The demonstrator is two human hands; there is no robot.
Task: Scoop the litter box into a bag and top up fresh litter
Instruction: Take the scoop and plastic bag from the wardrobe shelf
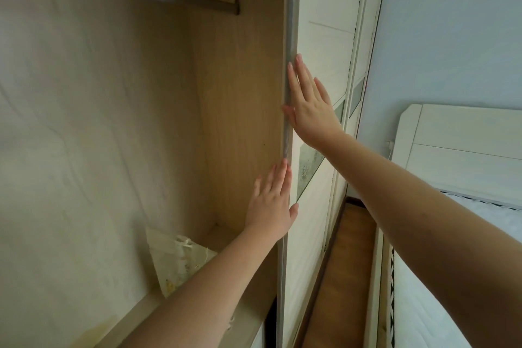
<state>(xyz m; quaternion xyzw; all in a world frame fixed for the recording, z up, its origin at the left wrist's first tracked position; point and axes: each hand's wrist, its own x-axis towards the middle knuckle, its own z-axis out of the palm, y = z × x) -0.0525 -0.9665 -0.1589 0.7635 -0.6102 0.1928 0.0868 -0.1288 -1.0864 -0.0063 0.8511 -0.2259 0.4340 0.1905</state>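
Two bare arms reach out from the bottom of the view toward a tall wardrobe. Left hand (269, 203) lies flat on the grey edge of the sliding door (319, 37), low down. Its fingers (278, 178) are straight and close together, and they hold nothing. Right hand (310, 104) lies flat on the white front of the same door, higher up. Its fingers (296, 76) are straight too and a little spread, with the tips at the door's edge.

It looks like the person is sliding the door to look inside the wardrobe for something. To do this well, both hands should push the same way and at the same speed, so the door stays straight in its track and does not jam. Flat palms are good for this. It is safer to keep fingers off the thin edge where the door meets the frame, so they do not get pinched.

Inside, the wardrobe (113, 121) is like a big open box. A hanging rail (197, 3) runs across the top with nothing on it. On the shelf (248, 316) at the bottom sits a pale cloth bag (172, 260), leaning on the back wall. I cannot tell what is in it.

No litter box, scoop or fresh litter shows anywhere here. A bed (466, 234) stands at the right.
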